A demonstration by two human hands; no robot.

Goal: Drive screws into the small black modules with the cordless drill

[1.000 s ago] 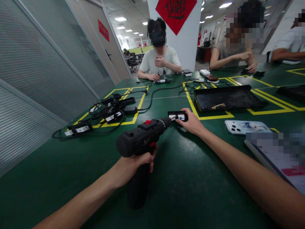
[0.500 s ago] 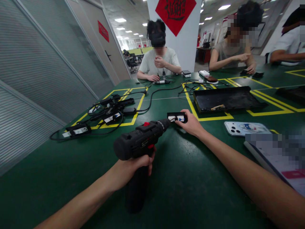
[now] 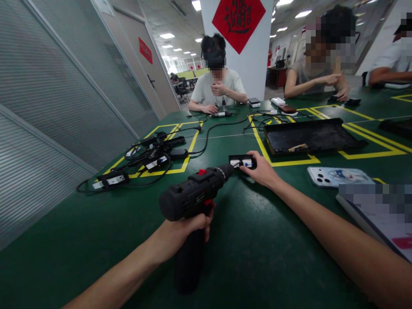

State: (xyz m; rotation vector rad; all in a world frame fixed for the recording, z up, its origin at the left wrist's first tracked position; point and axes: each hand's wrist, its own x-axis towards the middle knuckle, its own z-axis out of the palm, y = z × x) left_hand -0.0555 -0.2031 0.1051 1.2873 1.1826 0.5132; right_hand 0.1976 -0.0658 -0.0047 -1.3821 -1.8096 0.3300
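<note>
My left hand (image 3: pixel 198 225) is wrapped round the grip of a black cordless drill (image 3: pixel 193 193) with red switches. The drill points away and to the right, and its bit reaches the face of a small black case (image 3: pixel 241 158) with white labels. Whether the bit touches a screw there is too small to see. My right hand (image 3: pixel 259 168) pinches the right end of that case, thumb at the near side and fingers behind it, holding it tilted up at the table.
Tangled black adapters and cables (image 3: pixel 157 150) lie at the left. Beyond my right hand stands a black tray (image 3: pixel 312 136). A phone (image 3: pixel 341 177) and a blurred flat item (image 3: pixel 376 219) lie at the right. Co-workers sit across the green table (image 3: pixel 231 257).
The whole view has shifted slightly, so everything appears a little lower and to the right. Both hands keep their holds, and the drill stays against the case.
</note>
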